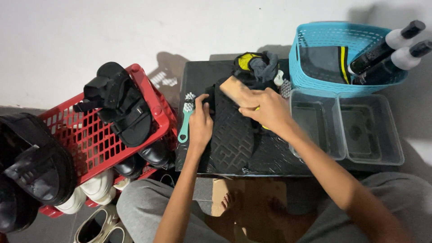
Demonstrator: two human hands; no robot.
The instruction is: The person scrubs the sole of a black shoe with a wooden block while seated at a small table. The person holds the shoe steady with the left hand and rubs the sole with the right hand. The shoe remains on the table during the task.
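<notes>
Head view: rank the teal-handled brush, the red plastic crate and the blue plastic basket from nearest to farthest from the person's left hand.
1. Teal-handled brush: touching the left hand, on its left side.
2. Red plastic crate: farther left, holding black shoes.
3. Blue plastic basket: far right, at the back, beyond the right hand.

2 baskets (112, 135), 2 bottles (387, 54), 2 clear tubs (346, 128)

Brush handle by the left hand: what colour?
Teal, with pale bristles; the brush shows best in the head view.
</notes>
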